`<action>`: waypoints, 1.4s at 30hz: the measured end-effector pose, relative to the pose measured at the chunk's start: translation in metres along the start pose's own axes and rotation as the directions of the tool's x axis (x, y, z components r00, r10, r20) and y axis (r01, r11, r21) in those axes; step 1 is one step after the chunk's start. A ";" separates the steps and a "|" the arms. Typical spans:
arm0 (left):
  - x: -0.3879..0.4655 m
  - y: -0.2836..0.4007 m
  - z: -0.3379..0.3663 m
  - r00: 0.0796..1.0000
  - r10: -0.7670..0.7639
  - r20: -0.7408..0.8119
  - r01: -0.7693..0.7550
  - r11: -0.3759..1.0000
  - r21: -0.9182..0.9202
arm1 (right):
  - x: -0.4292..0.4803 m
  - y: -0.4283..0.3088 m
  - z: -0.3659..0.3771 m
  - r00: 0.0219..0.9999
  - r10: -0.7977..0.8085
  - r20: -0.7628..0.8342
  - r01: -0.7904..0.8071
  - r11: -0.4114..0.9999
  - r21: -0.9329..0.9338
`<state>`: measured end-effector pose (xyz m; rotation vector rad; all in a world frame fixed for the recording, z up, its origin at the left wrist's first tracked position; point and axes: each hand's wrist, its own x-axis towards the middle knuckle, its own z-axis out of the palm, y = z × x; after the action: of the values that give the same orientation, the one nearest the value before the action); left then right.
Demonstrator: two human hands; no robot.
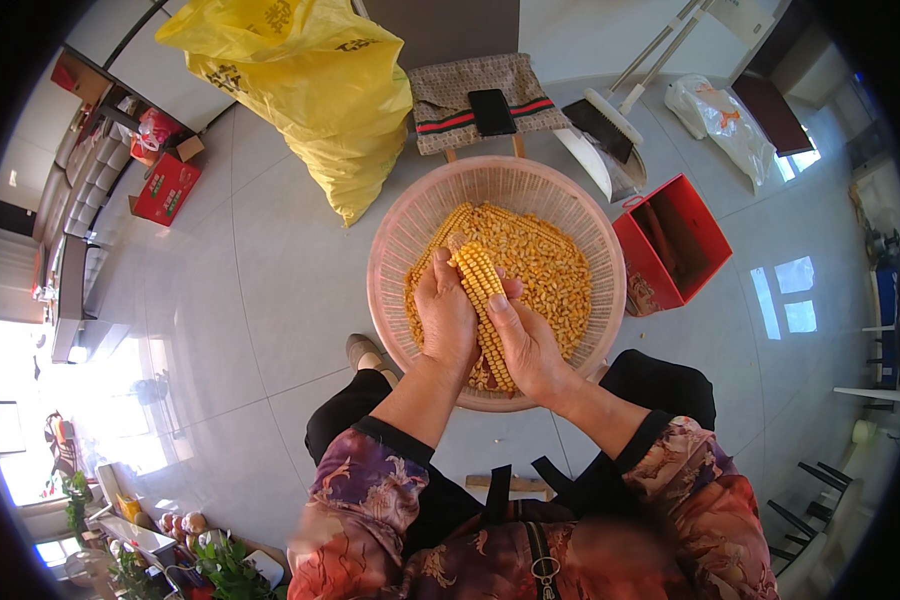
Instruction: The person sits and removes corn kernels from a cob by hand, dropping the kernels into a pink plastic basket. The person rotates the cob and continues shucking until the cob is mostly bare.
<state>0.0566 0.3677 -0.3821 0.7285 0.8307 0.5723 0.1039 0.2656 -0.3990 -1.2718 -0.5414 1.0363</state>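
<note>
A dried yellow corn cob (482, 296) is held between both hands above a pink plastic basket (386, 281). My left hand (448, 311) wraps its left side, with the thumb near the far end. On the cob's right side, my right hand (529, 341) presses its thumb against the kernels. Many loose corn kernels (551, 277) fill the basket's bottom, and more whole cobs (544, 227) lie along its far wall. A bare-looking tip shows just beyond the held cob. The fingers under the cob are partly hidden.
A tall yellow sack (330, 97) stands beyond the basket at left. A stool with a patterned cloth (439, 105) bears a black phone (493, 112). Right of the basket stands an open red box (675, 247); behind it are a broom (607, 124) and a white plastic bag (720, 124).
</note>
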 end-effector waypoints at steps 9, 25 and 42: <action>0.009 -0.009 -0.007 0.998 -0.068 0.006 0.068 0.993 -0.093 | 0.005 -0.021 -0.006 0.972 0.236 -0.014 -0.224 0.938 0.265; 0.001 -0.038 -0.007 0.946 0.323 -0.014 -0.284 0.851 0.442 | 0.012 -0.004 -0.015 0.974 0.068 -0.214 -0.116 0.968 -0.221; 0.008 -0.024 -0.009 0.971 0.169 0.170 -0.203 0.956 0.213 | 0.016 -0.024 -0.011 0.983 0.101 -0.154 -0.104 0.995 -0.009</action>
<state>0.0578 0.3616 -0.4080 1.0575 0.6982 0.5880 0.1288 0.2749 -0.3825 -1.3933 -0.3708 1.0105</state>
